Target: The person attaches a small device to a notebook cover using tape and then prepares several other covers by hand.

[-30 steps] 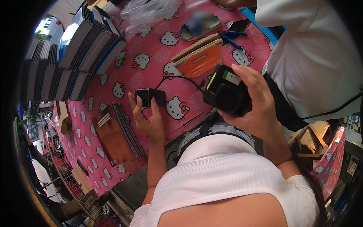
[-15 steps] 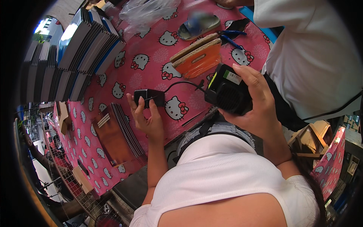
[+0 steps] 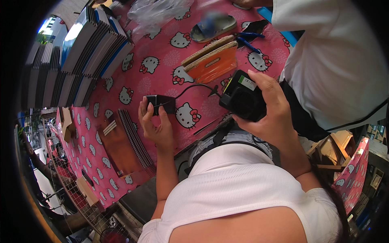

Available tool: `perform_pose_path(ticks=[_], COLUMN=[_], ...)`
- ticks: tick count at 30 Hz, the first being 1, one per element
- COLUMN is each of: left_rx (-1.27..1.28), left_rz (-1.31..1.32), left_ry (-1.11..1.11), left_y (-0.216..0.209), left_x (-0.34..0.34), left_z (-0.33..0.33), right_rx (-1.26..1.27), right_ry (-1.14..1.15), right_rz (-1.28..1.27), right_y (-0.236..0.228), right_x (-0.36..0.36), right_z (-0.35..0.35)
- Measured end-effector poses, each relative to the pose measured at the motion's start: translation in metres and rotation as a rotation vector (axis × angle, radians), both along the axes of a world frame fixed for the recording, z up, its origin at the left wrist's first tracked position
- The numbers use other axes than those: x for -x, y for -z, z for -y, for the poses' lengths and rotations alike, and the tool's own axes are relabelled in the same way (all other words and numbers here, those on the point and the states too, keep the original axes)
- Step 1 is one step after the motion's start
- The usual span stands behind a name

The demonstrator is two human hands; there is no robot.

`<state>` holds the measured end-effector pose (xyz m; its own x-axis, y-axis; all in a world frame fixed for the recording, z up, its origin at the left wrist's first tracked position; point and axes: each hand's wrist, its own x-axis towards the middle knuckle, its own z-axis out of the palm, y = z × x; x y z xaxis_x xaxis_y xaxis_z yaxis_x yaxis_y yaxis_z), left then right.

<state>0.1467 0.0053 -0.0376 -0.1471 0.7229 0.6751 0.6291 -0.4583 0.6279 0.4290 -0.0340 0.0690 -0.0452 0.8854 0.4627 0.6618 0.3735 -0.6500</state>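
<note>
My left hand (image 3: 156, 127) holds a small black box (image 3: 165, 104), with its fingers pressed on the near side. A short black cable (image 3: 193, 85) runs from this box to a second, larger one. That black box with a round grille (image 3: 243, 97), like a small speaker, is gripped by my right hand (image 3: 272, 103) between thumb and fingers. A green-and-white label sits on its upper face. Both boxes are over the near part of the pink tablecloth (image 3: 142, 87). Past them stands an orange-fronted packet with cardboard-like layers (image 3: 212, 62).
Tall stacks of spiral notebooks (image 3: 87, 52) stand at the left. Brown notebooks (image 3: 125, 141) lie nearer. A slipper (image 3: 213, 29), blue-handled pliers (image 3: 248, 43) and a clear plastic bag (image 3: 156, 16) lie at the back. Another person in a white shirt (image 3: 332, 69) is close on the right.
Both hands keep their hold on the two boxes. The right box has shifted slightly left and tilted a little; the left box has barely moved.
</note>
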Motion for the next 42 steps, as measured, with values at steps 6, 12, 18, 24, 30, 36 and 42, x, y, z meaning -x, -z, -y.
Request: perform_pose_path(ticks=[6,12,18,24,30,36,42], left_rx=[0.018,0.019,0.002,-0.003,-0.026,-0.021,-0.055], left_rz=[-0.027,-0.039,-0.134,-0.150,-0.164,-0.277,-0.299], left_ry=[-0.038,-0.046,-0.085,-0.074,-0.070,-0.113,-0.103], left_y=[-0.002,-0.003,-0.005,-0.003,-0.002,0.001,0.004], left_x=[-0.001,-0.002,-0.005,-0.004,-0.005,0.000,0.003], left_z=[0.000,0.001,0.000,0.000,-0.002,0.000,-0.001], right_rx=[-0.013,-0.048,-0.061,-0.059,-0.036,-0.006,-0.013], right_ry=[0.007,0.003,0.014,0.028,0.034,0.041,0.014], right_rz=[0.019,0.016,0.018,0.010,0.022,0.031,0.022], right_y=[0.005,0.005,0.005,0.008,0.016,0.023,0.037], right_x=[0.001,0.001,0.000,0.000,-0.003,-0.003,0.001], right_z=[0.000,0.000,-0.001,0.001,0.001,0.006,0.004])
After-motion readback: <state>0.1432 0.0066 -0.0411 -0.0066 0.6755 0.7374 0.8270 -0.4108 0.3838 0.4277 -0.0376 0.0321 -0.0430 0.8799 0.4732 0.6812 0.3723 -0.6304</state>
